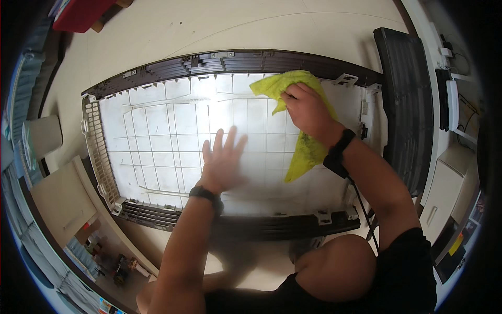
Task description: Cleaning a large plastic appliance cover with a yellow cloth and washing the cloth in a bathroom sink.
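Note:
A large white plastic panel [184,137] with a moulded rib grid lies in front of me, its surface smudged with grey marks. Dark slatted grilles [251,62] run along its long sides. My right hand [308,106] grips a yellow-green cloth [306,153] over the panel's right part; dark stains show on the hanging end of the cloth. Over the panel's middle is my left hand [225,161], fingers spread and holding nothing; whether it touches the surface I cannot tell. The lower middle of the view is hazy.
Beyond the panel's right end lies a long black ribbed part [408,110]. A black cable [362,204] runs down from my right wrist. A pale cabinet [64,204] stands at left, a white drawer unit [447,184] at right. My bent knee [337,267] is close in front.

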Available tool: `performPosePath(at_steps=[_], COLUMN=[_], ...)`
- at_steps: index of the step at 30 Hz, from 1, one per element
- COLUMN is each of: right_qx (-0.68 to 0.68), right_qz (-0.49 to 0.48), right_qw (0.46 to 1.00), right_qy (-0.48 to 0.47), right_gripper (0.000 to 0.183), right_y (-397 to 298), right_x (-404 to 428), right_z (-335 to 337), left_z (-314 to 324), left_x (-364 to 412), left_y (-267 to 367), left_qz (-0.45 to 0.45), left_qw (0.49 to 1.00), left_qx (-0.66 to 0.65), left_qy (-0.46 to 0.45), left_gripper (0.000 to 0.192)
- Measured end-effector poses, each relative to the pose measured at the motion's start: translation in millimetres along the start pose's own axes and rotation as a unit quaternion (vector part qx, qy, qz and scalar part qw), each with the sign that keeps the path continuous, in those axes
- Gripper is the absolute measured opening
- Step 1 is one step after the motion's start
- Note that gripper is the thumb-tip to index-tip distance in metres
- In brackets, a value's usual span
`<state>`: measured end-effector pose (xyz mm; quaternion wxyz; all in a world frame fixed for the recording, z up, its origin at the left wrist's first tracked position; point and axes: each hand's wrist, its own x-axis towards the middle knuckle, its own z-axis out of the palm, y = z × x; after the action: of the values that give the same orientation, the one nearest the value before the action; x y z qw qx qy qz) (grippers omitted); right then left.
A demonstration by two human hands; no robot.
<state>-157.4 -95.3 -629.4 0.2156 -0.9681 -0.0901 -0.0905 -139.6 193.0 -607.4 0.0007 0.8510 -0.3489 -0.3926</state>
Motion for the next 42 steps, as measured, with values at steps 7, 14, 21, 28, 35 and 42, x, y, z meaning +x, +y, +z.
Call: performPosePath(at_steps=[7, 14, 21, 28, 35, 42], right_qx=[0.027, -0.03, -0.048, -0.037, 0.052, 0.039], right_qz=[-0.026, 0.026, 0.033, 0.092, 0.07, 0.017], right_qw=[0.999, 0.999, 0.998, 0.994, 0.995, 0.998], right_qy=[0.037, 0.007, 0.003, -0.041, -0.057, -0.042], right_gripper=[0.01, 0.011, 0.01, 0.007, 0.007, 0.011], right_y=[-15, -13, -54, 6, -10, -79], right_x=[14, 17, 68, 22, 45, 100], right_z=[6, 11, 58, 14, 32, 81], left_z=[-4, -7, -13, -22, -22, -19], left_x=[0, 2, 14, 13, 12, 9], left_y=[-2, 0, 10, 11, 4, 6], left_qz=[-0.004, 0.003, -0.006, -0.023, -0.003, -0.021], left_qw=[1.0, 0.999, 0.997, 0.997, 0.998, 0.997], left_qx=[-0.001, 0.008, 0.029, -0.011, -0.006, -0.008], left_qy=[-0.028, -0.036, -0.066, -0.076, -0.059, -0.074], left_gripper=[0.123, 0.122, 0.123, 0.122, 0.121, 0.121])
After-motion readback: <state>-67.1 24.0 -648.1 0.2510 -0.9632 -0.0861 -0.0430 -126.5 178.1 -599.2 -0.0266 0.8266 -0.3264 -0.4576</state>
